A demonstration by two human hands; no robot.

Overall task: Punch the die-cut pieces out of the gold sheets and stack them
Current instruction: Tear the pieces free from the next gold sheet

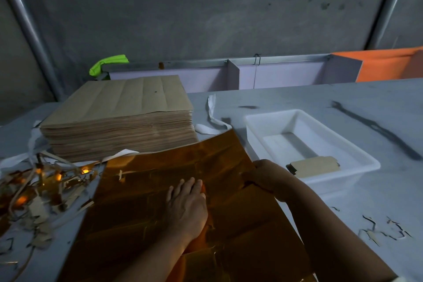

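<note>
L hand [186, 204] flat on gold sheet [142, 208] — R hand [266, 175] prob. gripping edge.

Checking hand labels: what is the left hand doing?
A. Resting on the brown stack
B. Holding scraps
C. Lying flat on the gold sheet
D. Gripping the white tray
C: the left hand lies with straight fingers on the sheet, while the right hand grips it at the right edge.
</note>
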